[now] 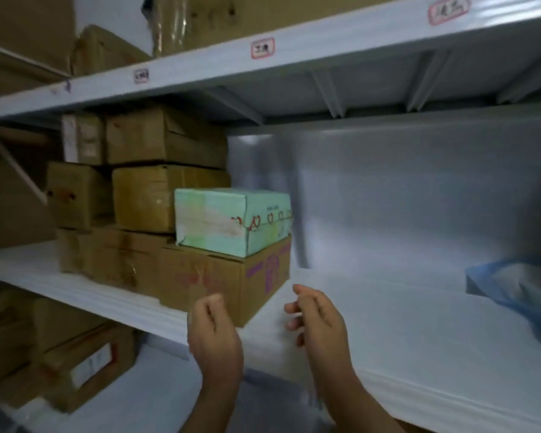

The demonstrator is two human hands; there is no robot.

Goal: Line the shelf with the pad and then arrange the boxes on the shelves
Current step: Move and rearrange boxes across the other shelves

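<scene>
A white pad (403,332) covers the middle shelf. At its left stands a stack of brown cardboard boxes (156,189). In front of them a pale green box (231,220) with red hearts lies on a brown box with purple print (247,282). My left hand (214,332) hovers just in front of the purple-print box, fingers loosely curled, holding nothing. My right hand (317,317) hangs a little to the right over the pad's front part, fingers also loosely curled and empty. Neither hand touches a box.
A blue plastic bag (512,289) lies on the pad at the far right. The upper shelf (325,35) carries labels and more brown boxes (107,48). More cardboard boxes (85,364) sit on the shelf below at left. The pad between the green box and the bag is bare.
</scene>
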